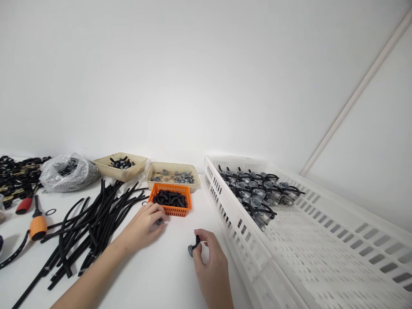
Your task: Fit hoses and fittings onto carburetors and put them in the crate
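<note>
My right hand pinches a small black curved piece with a grey round end between thumb and fingertips, just above the white table. To its left, my left hand has its fingers curled round a small dark grey part, mostly hidden by the fingers. That hand is close in front of an orange basket filled with short black curved pieces. Behind the basket, a cream tray contains small metal parts.
A large white slatted crate stands at right, with several clear-and-black assemblies inside. Black tubes spread across the left, beside an orange-handled tool and a red handle. Farther back are a plastic bag and another cream tray.
</note>
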Action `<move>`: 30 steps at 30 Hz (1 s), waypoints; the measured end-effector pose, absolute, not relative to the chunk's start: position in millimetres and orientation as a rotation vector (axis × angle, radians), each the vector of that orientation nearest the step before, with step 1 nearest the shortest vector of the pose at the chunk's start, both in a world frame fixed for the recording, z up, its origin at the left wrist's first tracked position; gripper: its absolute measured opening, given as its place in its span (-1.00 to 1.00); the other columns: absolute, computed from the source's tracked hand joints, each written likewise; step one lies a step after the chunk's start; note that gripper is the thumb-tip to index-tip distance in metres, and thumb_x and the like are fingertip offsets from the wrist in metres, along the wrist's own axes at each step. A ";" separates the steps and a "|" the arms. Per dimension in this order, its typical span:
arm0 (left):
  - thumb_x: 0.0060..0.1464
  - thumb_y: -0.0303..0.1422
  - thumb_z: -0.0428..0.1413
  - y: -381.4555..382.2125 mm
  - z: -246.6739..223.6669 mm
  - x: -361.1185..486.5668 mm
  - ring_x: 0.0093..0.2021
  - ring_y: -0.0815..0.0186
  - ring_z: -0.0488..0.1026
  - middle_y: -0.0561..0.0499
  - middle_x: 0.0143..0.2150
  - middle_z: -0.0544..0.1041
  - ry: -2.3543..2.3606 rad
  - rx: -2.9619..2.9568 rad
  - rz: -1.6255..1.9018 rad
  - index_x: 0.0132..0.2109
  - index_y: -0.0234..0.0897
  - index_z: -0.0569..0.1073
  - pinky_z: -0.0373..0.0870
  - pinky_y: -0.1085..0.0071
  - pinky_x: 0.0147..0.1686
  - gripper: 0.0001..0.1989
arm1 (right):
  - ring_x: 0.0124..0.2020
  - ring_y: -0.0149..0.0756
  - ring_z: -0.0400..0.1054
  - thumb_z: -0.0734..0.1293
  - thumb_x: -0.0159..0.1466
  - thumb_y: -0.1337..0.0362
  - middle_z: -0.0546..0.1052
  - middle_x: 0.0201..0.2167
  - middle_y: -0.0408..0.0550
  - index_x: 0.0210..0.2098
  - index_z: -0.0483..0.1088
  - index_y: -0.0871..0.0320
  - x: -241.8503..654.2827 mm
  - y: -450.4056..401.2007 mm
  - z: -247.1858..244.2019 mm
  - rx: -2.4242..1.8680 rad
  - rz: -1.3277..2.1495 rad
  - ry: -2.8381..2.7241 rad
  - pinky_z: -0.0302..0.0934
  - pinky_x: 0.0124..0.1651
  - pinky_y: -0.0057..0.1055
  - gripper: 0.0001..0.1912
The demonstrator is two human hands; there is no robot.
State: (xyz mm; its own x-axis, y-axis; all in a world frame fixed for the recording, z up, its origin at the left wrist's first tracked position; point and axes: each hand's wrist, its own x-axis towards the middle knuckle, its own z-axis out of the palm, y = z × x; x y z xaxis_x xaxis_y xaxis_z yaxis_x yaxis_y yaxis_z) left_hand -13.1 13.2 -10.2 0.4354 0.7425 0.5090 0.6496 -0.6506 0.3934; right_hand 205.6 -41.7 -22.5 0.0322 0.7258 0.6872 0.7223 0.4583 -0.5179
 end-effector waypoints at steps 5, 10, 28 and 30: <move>0.12 -0.48 0.05 13.4 -11.8 -13.0 -0.12 0.17 0.38 -0.02 -0.13 0.46 1.258 2.530 1.002 -0.17 -0.16 0.45 0.33 0.19 -0.10 -0.84 | -0.28 -0.23 0.47 0.12 0.21 0.44 0.53 -0.32 -0.02 -0.24 0.38 0.11 205.7 -41.7 -20.1 -1.243 0.000 -1.725 0.37 -0.26 -0.34 -0.75; 0.13 -0.47 0.06 14.6 -12.5 -13.0 -0.13 0.17 0.38 -0.03 -0.13 0.47 1.253 2.528 1.014 -0.17 -0.17 0.45 0.33 0.19 -0.10 -0.85 | -0.26 -0.23 0.45 0.11 0.21 0.46 0.50 -0.33 -0.02 -0.32 0.38 0.11 206.0 -42.8 -20.6 -1.235 -0.004 -1.748 0.35 -0.24 -0.34 -0.74; 0.13 -0.47 0.04 14.7 -12.0 -13.1 -0.15 0.17 0.37 -0.04 -0.14 0.46 1.238 2.538 1.018 -0.17 -0.17 0.45 0.34 0.18 -0.12 -0.84 | -0.24 -0.20 0.45 0.13 0.20 0.46 0.50 -0.31 0.00 -0.34 0.40 0.11 205.4 -42.0 -18.6 -1.247 -0.001 -1.732 0.35 -0.21 -0.32 -0.75; 0.12 -0.48 0.04 14.6 -11.8 -12.9 -0.15 0.17 0.37 -0.04 -0.14 0.46 1.248 2.532 1.005 -0.17 -0.18 0.45 0.34 0.16 -0.11 -0.84 | -0.23 -0.20 0.45 0.13 0.21 0.46 0.50 -0.30 0.00 -0.33 0.40 0.11 205.2 -42.3 -18.7 -1.244 -0.002 -1.735 0.36 -0.20 -0.32 -0.75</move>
State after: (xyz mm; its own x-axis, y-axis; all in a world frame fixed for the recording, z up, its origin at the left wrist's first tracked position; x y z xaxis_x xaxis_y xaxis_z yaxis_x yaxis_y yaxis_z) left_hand -12.9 14.6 -11.8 0.4310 0.7485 0.5039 0.6519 -0.6444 0.3997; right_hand 205.2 -42.3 -18.7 -0.0139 0.7259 0.6876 0.7275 0.4791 -0.4911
